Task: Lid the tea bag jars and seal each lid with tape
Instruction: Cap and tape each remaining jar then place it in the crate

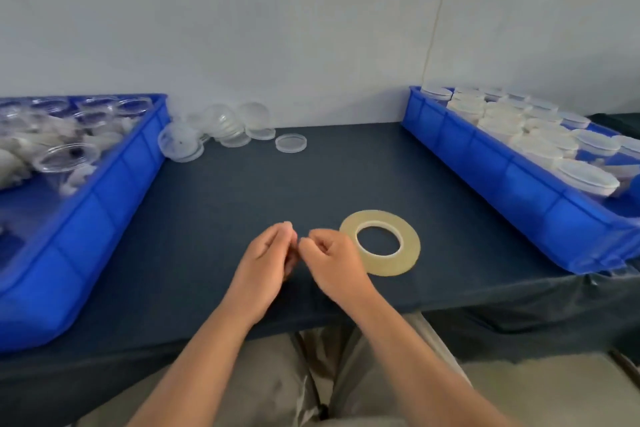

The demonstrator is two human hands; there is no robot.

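Left grip [266,255] and right grip [334,262] meet at curled fingertips; whether they pinch anything I cannot tell. Tape roll [411,248] lies just beside the right grip.

A table [242,204] under a dark blue cloth fills the middle of the view, and the cloth hangs down over its front edge. A blue crate [104,204] with ribbed walls stands on the table's left side, angled toward the middle. A second blue crate [502,177] stands on the right side, angled the other way, its near corner close to the table's front edge. Behind the table rises a plain pale wall [277,28], with a thin vertical line [436,17] running down it above the right crate. Below the table's edge show grey-beige trousers [277,374] and, to their right, pale floor [536,388].
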